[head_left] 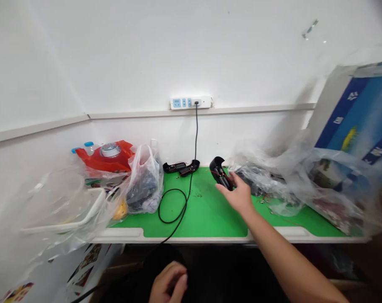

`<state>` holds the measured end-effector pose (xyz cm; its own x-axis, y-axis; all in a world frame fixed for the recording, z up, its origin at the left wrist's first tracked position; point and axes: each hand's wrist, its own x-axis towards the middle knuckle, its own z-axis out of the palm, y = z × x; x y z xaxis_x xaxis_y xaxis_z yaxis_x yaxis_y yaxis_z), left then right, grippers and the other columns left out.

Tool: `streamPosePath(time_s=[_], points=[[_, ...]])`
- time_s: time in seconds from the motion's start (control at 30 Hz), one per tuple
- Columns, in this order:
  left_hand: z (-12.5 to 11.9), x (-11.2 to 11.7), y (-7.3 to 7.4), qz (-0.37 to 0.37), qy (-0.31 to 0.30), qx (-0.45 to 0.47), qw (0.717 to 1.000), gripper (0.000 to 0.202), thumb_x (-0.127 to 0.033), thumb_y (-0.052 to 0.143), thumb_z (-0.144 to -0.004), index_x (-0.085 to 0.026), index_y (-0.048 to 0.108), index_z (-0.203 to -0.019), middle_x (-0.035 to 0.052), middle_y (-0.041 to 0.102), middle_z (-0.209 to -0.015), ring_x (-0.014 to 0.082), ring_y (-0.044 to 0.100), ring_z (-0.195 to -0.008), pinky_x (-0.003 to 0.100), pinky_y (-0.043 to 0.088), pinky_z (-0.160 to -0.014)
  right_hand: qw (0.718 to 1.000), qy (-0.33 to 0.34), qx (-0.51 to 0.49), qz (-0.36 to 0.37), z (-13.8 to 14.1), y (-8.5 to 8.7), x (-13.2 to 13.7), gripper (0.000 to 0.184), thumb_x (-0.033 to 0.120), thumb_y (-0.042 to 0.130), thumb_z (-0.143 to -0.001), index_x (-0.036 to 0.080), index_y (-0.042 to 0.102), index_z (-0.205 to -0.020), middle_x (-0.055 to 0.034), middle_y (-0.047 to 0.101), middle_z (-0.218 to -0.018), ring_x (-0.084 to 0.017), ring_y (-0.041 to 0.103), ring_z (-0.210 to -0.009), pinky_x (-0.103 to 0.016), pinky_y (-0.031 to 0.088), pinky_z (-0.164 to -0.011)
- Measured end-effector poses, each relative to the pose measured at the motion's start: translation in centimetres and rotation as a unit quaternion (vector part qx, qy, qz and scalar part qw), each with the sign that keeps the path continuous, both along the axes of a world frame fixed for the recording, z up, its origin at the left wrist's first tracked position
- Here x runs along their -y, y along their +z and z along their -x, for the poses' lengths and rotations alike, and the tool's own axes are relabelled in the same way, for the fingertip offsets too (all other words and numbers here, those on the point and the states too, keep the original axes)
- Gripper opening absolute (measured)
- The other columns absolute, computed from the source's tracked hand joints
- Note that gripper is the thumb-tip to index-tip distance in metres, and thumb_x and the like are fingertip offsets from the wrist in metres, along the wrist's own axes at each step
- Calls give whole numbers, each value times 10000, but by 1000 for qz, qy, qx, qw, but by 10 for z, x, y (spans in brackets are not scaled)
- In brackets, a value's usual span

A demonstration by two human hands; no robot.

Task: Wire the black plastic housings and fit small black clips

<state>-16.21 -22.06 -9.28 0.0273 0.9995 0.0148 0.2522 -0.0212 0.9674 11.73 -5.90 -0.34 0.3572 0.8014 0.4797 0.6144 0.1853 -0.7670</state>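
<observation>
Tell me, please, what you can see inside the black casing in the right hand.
Inside the black casing, held by the right hand, a thin red wire shows against dark parts too small to make out. The hand covers whatever lies behind it.

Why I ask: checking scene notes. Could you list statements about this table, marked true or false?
1. The right hand holds a black part. True.
2. The left hand rests on the green surface. False: it is off that surface.
3. Two more black parts lie near the wall. True.
4. The red bag is at the right. False: it is at the left.
5. A black cable is plugged into the power strip. True.
</observation>
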Motion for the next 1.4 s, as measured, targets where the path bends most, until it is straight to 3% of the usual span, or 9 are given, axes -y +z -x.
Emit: streamPosePath(time_s=[0.1,0.2,0.27,0.4,0.5,0.6,0.8,1.07,1.4], points=[[-70,-33,41,24,-44,181,982,490,-473,588,-741,-233,516,-1162,80,617,-1079,167,616,-942,277,547,-774,999,17,-12,-47,15,4,24,722,527,676,-646,122,536,-1227,-138,639,-1080,-273,611,-950,-406,472,-877],[-116,-89,73,-6,-44,293,955,602,-414,627,-736,-277,393,-1274,73,480,-1317,167,519,-1168,297,477,-962,997,34,-15,-62,27,6,39,656,475,671,-663,137,545,-1212,-141,633,-1090,-278,605,-969,-406,472,-884],[-137,-125,89,-2,-73,358,931,561,-371,649,-723,-266,439,-1232,55,509,-1287,160,506,-1181,295,437,-1007,997,49,2,-58,29,6,42,621,439,658,-677,149,545,-1214,-138,630,-1104,-278,603,-980,-396,472,-887],[-163,-176,105,34,-110,400,909,451,-344,665,-695,-213,526,-1104,38,628,-1043,139,599,-944,324,463,-945,989,100,108,-17,14,13,29,586,403,589,-750,159,508,-1276,-137,615,-1159,-284,599,-1005,-390,452,-899],[-168,-203,105,6,-103,372,923,430,-327,660,-695,-221,530,-1091,16,624,-995,103,591,-843,298,495,-875,969,197,151,17,-8,25,4,534,392,559,-783,149,534,-1257,-128,634,-1131,-249,626,-926,-353,474,-833],[-167,-220,95,-1,-101,318,943,449,-354,666,-693,-235,523,-1102,10,609,-964,94,582,-756,276,532,-751,968,224,110,36,-23,34,-26,395,345,514,-811,130,634,-1120,-97,691,-909,-190,627,-754,-307,489,-716],[-167,-226,76,6,-144,225,964,595,-445,672,-682,-277,470,-1216,49,619,-936,80,538,-576,238,510,-544,920,365,-48,131,-17,13,-62,311,401,516,-793,140,684,-776,-7,628,-612,-112,527,-503,-233,443,-500],[-168,-224,79,63,-142,284,946,548,-313,682,-679,-283,487,-1190,38,595,-1035,129,587,-749,309,572,-646,950,241,-190,54,-16,-5,-56,368,482,572,-743,126,661,-737,21,523,-523,-75,399,-437,-197,336,-413],[-167,-223,79,120,-133,345,921,435,-249,646,-681,-255,515,-1096,33,624,-915,164,633,-800,415,583,-735,983,112,-144,7,-16,-7,-63,437,529,532,-759,131,633,-610,28,433,-456,-89,386,-442,-216,303,-442]])
